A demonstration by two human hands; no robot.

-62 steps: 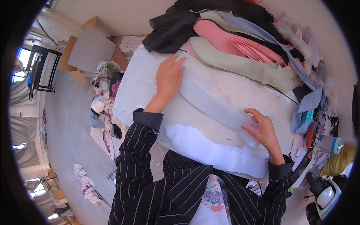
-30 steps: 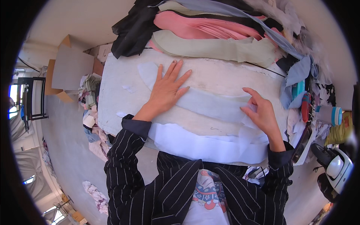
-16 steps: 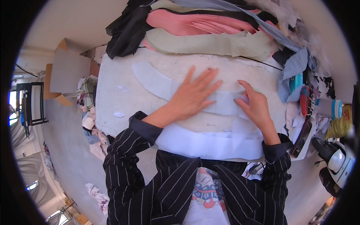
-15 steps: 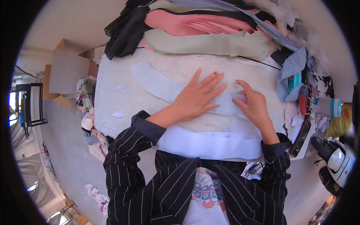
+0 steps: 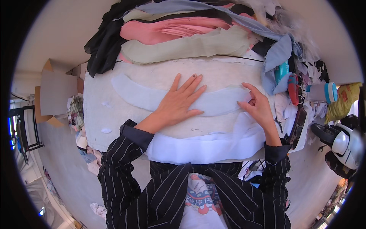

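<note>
One bluish strip [image 5: 219, 101]: on my tabletop [image 5: 217, 72]
Left hand [image 5: 176, 104]: splayed on it
Right hand [image 5: 258, 105]: at its end, can't tell if gripping

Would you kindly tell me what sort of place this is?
Likely a garment workshop: a curved white fabric strip lies under the left hand on the worktable, with layered pink fabric and pale green fabric beyond.
</note>
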